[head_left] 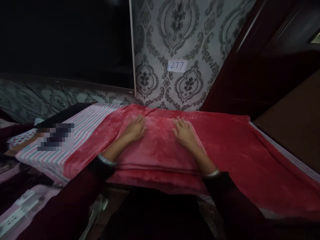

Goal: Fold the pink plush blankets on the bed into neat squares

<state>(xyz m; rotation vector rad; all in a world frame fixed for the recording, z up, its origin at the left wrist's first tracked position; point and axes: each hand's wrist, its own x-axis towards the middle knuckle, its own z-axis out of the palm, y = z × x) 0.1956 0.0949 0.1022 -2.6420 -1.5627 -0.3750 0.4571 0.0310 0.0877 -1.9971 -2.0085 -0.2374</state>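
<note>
A folded pink-red plush blanket [160, 143] lies in the middle, its layered edge toward me. My left hand [135, 128] rests flat on its far left part, fingers stretched forward. On the far right part lies my right hand [184, 131], palm down with the fingers apart. Neither hand grips anything. Beneath the folded blanket a larger red plush cloth [237, 153] spreads over the surface and reaches far to the right. Whether the two are one piece I cannot tell.
To the left is a striped cloth [82, 125] with a blurred-out dark patch on it. A large dark television [67, 40] hangs above. Patterned wallpaper bears a paper label [177, 66] reading 277. A white power strip [18, 213] sits low at the left; a brown panel [292, 123] stands at the right.
</note>
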